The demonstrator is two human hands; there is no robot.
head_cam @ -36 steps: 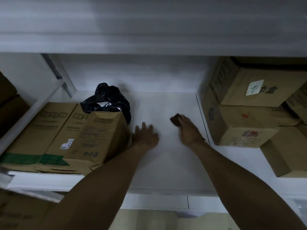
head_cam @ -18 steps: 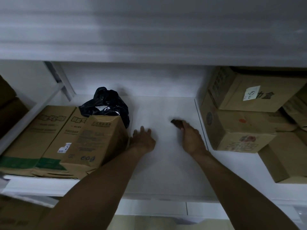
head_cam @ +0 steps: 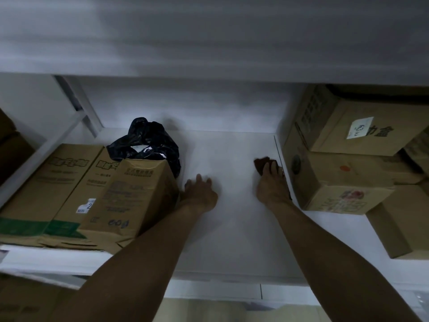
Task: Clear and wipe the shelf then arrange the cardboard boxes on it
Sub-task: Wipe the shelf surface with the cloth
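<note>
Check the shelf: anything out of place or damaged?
A crumpled black plastic bag sits behind the left cardboard boxes. Their front bottom edge looks crushed and torn. The boxes in the right stack sit askew.

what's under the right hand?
A dark cloth, pressed onto the white shelf by the right hand. Mostly its far end shows beyond the hand; the rest is covered, so its full extent cannot be seen.

White shelf [head_cam: 232, 228], brown cloth [head_cam: 261, 165]
</note>
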